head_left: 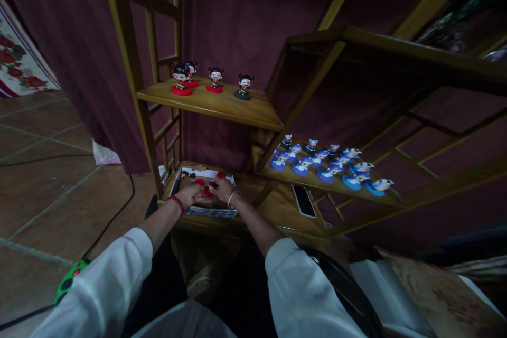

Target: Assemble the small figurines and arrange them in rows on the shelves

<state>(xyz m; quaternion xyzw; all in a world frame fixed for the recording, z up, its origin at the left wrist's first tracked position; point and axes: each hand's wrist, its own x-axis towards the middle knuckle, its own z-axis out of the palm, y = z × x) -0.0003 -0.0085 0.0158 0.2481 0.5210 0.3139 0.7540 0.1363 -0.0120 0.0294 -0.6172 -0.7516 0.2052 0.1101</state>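
Observation:
My left hand (189,195) and my right hand (222,189) meet low over an open cardboard box (206,212) on the bottom wooden shelf (253,211). The box holds small red pieces (200,181) and dark pieces. Between the right thumb and fingers is a small black piece (214,185). The left fingers lie bent against a red piece, and I cannot tell whether they grip it. A red bead bracelet (177,204) circles my left wrist, and a silver bangle (232,198) circles my right.
Several red-based bobblehead figurines (181,78) stand on the upper shelf (209,103). Several blue-based figurines (327,166) crowd a shelf to the right, above a black phone (303,200). A maroon curtain (237,26) hangs behind. A black cable (109,219) crosses the tiled floor (43,190).

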